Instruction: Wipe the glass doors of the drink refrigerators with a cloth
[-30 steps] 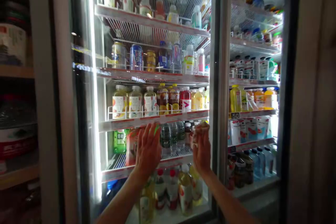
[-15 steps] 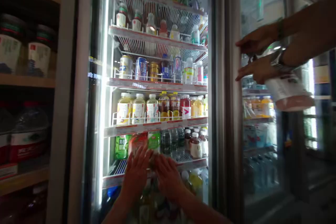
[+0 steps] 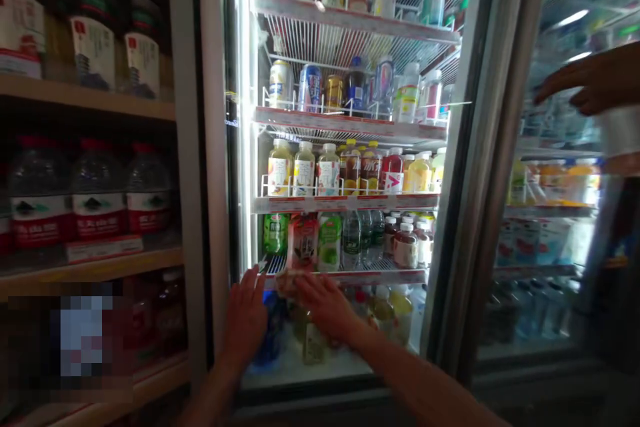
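My right hand (image 3: 327,303) reaches in front of the lit drinks cooler, fingers bent over a small, crumpled, pale cloth (image 3: 286,283). The cloth is at the height of the low shelf's front edge (image 3: 360,277). To its left, my left hand (image 3: 246,313) is raised with fingers outstretched and nothing in it, close to the cooler's left side. Behind the hands stand a pink-red drink bottle (image 3: 303,240) and a green drink bottle (image 3: 329,240). I cannot tell whether a glass pane lies between my hands and the drinks.
Wooden shelves (image 3: 150,257) with several red-labelled water bottles (image 3: 99,193) stand at left. A metal upright (image 3: 505,147) borders the cooler on the right. Beyond it, another person's hand (image 3: 590,83) extends in from the right, near a second cooler. A patch at lower left is pixelated.
The view has shifted, so the cooler sits farther right and higher. My hands have moved apart, the left toward the cooler's left side. The other person's hands have shifted right, partly out of view.
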`<action>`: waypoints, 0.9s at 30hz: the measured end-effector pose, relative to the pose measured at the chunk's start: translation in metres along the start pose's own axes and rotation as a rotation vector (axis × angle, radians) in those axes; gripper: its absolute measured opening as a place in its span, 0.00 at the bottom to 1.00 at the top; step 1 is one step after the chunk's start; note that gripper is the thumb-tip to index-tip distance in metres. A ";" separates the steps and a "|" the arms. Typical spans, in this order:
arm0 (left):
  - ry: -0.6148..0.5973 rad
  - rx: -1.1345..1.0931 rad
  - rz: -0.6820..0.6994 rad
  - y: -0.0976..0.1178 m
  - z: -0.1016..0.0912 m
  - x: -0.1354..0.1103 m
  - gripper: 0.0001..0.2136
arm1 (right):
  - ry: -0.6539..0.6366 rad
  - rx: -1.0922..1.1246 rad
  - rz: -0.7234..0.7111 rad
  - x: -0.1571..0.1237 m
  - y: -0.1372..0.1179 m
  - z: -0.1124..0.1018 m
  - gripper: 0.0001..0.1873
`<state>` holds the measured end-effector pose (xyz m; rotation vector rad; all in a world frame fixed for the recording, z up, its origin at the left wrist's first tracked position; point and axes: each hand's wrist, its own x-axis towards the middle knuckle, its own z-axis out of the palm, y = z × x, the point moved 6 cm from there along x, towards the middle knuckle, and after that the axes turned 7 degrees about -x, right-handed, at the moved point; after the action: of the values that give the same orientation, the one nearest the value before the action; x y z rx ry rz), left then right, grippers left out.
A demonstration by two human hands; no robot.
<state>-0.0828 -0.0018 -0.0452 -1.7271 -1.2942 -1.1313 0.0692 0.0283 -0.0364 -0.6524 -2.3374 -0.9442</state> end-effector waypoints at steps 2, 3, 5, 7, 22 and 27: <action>0.005 -0.010 -0.056 -0.008 -0.003 -0.002 0.30 | 0.046 0.001 0.133 0.023 0.005 -0.009 0.27; 0.013 -0.012 -0.085 -0.011 -0.004 -0.001 0.30 | 0.062 0.002 0.208 0.033 0.007 -0.013 0.27; 0.029 -0.012 -0.103 -0.015 -0.007 0.002 0.31 | 0.071 0.012 0.244 0.046 0.001 -0.013 0.28; 0.031 -0.001 -0.079 -0.013 -0.009 0.003 0.31 | 0.050 0.027 0.126 0.041 -0.018 -0.004 0.28; -0.016 -0.024 0.166 0.074 0.015 0.030 0.32 | 0.139 -0.083 0.318 -0.042 0.067 -0.029 0.28; -0.001 -0.044 0.208 0.100 0.023 0.051 0.29 | 0.221 -0.127 0.439 -0.057 0.091 -0.041 0.29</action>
<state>0.0249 0.0105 -0.0094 -1.8472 -1.0687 -1.0453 0.1782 0.0433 -0.0033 -1.0073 -1.8466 -0.9091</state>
